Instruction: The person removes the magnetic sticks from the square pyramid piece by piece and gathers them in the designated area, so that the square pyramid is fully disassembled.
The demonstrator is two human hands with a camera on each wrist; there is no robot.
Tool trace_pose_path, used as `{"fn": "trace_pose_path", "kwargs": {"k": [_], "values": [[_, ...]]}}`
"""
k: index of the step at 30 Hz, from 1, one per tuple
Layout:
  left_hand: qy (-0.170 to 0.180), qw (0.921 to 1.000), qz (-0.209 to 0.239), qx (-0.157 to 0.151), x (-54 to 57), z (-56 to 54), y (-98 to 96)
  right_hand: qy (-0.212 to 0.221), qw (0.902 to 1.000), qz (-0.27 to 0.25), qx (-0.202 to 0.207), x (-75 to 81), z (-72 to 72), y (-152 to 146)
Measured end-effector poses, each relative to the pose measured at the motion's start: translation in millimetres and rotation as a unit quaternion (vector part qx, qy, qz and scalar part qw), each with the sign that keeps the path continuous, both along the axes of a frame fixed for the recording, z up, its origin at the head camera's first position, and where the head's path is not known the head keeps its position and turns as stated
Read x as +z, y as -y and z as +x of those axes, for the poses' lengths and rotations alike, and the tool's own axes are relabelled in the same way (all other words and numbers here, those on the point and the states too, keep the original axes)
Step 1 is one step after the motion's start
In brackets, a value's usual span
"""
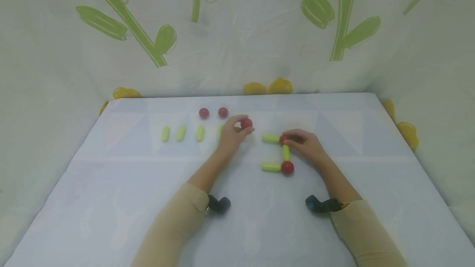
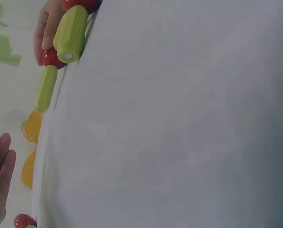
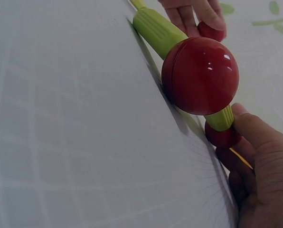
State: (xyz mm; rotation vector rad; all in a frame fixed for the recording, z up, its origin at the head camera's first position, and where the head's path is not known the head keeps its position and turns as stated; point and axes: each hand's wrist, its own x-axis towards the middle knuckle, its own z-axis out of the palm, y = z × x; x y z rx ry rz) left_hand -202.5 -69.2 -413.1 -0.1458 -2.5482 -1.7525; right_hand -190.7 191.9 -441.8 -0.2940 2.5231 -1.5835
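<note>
My left hand [image 1: 229, 138] pinches a red ball [image 1: 246, 124] between thumb and fingers, raised over the table's far part. To its right, my right hand [image 1: 309, 146] holds another red ball [image 1: 283, 139] at a corner of a joined shape. From that ball a yellow-green rod [image 1: 271, 139] points left, and a second rod [image 1: 286, 153] runs toward the near red ball [image 1: 287, 167]. A third rod [image 1: 271, 167] extends left from the near ball. In the right wrist view the near ball [image 3: 201, 76] looms large, partly covering the rod behind it.
Two loose red balls [image 1: 204, 113] lie at the back left. Several yellow-green rods [image 1: 180, 133] stand in a row before them, one partly hidden by my left hand. The white table [image 1: 252, 226] meets a curtain [image 1: 237, 61] with printed leaves at its back edge.
</note>
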Motion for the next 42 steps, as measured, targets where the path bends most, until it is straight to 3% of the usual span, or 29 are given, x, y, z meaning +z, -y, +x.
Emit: {"fn": "trace_pose_path", "kwargs": {"k": [5, 12, 19, 26, 32, 42], "values": [[0.010, 0.9997, -0.005, 0.021, 2.4, -1.6, 11.8, -0.004, 1.0000, -0.002, 0.003, 0.0, 0.7, -0.2], [-0.023, 0.9984, -0.001, 0.051, 6.6, -3.3, 30.2, -0.012, 0.9999, -0.001, 0.003, 0.4, 0.7, 0.7], [-0.003, 0.9973, -0.020, 0.070, 9.1, -6.1, 53.2, -0.011, 0.9999, -0.010, 0.005, 0.5, 0.5, 0.9], [-0.057, 0.9933, -0.053, 0.086, 10.4, -8.7, 82.8, -0.012, 0.9999, -0.011, 0.004, 1.2, 1.3, 1.5], [-0.065, 0.9901, -0.071, 0.102, 7.4, -10.9, 103.8, -0.017, 0.9998, -0.012, 0.003, 0.9, 1.9, 0.5], [-0.012, 0.9870, -0.070, 0.144, 4.0, -30.4, 141.3, -0.013, 0.9998, -0.014, 0.003, -1.2, -0.2, -0.7]]}}
